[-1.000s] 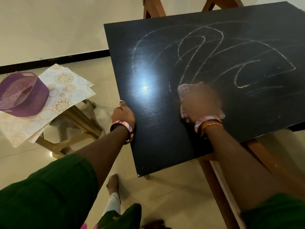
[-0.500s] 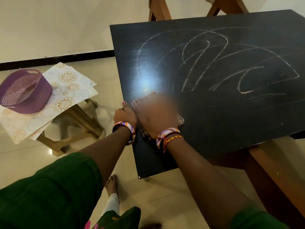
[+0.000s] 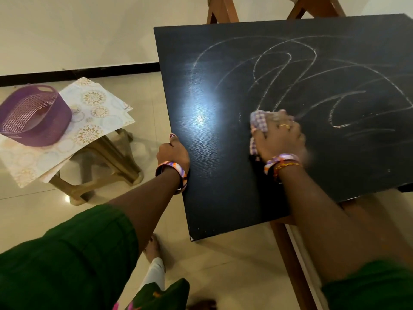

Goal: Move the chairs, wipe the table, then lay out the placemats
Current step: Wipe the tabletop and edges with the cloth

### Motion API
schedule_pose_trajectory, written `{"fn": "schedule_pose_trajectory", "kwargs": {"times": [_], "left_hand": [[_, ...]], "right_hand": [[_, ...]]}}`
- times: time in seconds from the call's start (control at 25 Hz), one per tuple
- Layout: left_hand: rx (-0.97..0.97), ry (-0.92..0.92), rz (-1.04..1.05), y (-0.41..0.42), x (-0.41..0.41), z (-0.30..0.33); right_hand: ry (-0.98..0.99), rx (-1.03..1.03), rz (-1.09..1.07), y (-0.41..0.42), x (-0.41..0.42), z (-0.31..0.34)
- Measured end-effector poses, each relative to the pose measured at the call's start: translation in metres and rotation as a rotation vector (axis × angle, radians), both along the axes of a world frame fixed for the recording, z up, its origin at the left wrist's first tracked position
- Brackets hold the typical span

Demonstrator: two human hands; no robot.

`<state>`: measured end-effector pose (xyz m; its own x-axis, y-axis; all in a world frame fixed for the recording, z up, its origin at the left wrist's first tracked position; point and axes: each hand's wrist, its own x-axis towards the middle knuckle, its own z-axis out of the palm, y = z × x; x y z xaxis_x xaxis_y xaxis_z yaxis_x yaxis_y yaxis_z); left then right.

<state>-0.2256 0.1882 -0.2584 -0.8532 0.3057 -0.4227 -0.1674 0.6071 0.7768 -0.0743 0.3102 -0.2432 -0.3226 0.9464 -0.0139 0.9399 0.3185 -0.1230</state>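
Far to the left of the table sits a round purple basket (image 3: 33, 115) with tiny holes in its wall. It rests on flat placemats (image 3: 89, 117), pale with gold flower circles. The placemats lie in a loose pile on a tan stool (image 3: 107, 162) on the shiny floor.

The left hand (image 3: 173, 151) is curled around the left edge of the table (image 3: 214, 186), thumb on top, holding it. A striped bangle is on that wrist.

The table top is flat, black and a bit shiny, with thin pale wavy streaks across it and a bright light spot.

The right hand (image 3: 280, 139) is on the table top, near its middle. Its fingers are bent over a checked purple and white cloth (image 3: 258, 121), pressing it down on the table. A gold ring is on one finger, and bangles are on the wrist.
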Motion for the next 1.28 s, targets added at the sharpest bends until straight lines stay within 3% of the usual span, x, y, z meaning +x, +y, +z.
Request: {"fn": "schedule_pose_trajectory", "kwargs": {"times": [0.12, 0.2, 0.36, 0.48, 0.6, 0.72, 0.92, 1.0, 1.08, 1.16, 1.28], "left_hand": [[0.012, -0.011, 0.014, 0.001, -0.002, -0.001], [0.015, -0.008, 0.015, 0.0, -0.002, -0.001], [0.025, -0.005, -0.003, 0.0, -0.002, -0.006], [0.009, 0.037, -0.027, -0.002, -0.001, -0.004], [0.032, 0.026, -0.042, -0.004, -0.002, -0.005], [0.179, -0.175, -0.102, -0.024, -0.009, -0.015], [0.392, -0.856, -0.286, -0.099, 0.017, -0.024], [0.382, -0.864, -0.326, -0.114, 0.022, -0.022], [0.31, -0.736, -0.391, -0.119, 0.021, -0.01], [0.224, -0.628, -0.502, -0.118, 0.022, -0.002], [0.118, -0.478, -0.598, -0.119, 0.03, 0.003]], "right_hand": [[0.028, -0.012, 0.35, -0.058, -0.058, -0.008], [0.015, -0.041, 0.413, -0.065, -0.06, -0.009], [-0.002, -0.013, 0.043, -0.007, 0.022, -0.01], [-0.017, -0.109, -0.263, 0.009, 0.089, -0.004], [-0.038, -0.146, -0.265, -0.02, 0.097, -0.001], [-0.027, -0.038, -0.094, -0.09, 0.059, -0.004], [0.112, 0.116, 0.41, -0.21, -0.008, -0.028], [0.113, 0.157, 0.667, -0.2, 0.007, -0.03], [0.06, 0.194, 0.828, -0.17, 0.046, -0.032], [-0.021, 0.195, 0.713, -0.134, 0.094, -0.03], [-0.15, -0.003, 0.225, -0.085, 0.155, -0.015]]}}
